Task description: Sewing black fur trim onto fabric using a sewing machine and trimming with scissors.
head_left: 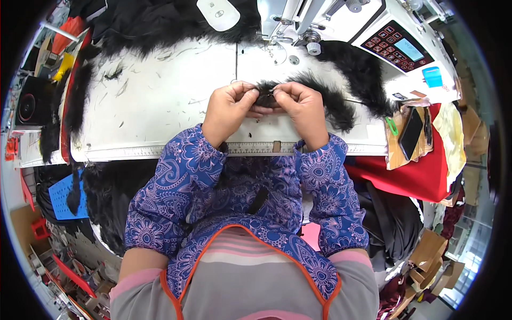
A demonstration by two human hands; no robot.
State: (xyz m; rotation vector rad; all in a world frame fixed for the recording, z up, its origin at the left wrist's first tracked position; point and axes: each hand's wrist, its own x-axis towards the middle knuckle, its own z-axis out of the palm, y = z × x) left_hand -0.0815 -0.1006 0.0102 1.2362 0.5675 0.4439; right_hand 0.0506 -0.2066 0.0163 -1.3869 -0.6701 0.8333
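Between my hands, over the white sewing table (160, 120), is a black fur strip (265, 99). My left hand (230, 109) pinches its left end between thumb and fingers. At the other end my right hand (304, 109) pinches it too, with something small and light at the fingertips that I cannot make out. More black fur (333, 101) lies just right of my right hand; whether it joins the held strip is hidden. The sewing machine (298, 32) stands beyond both hands, its needle area a little above them.
Black fur (160, 26) is heaped along the far side, with loose hairs scattered over the tabletop. A white mouse-shaped device (218, 13) rests there. At right are a control panel (397, 47), a phone (410, 133) on cardboard and red cloth (400, 173). A ruler (128, 152) edges the table's front.
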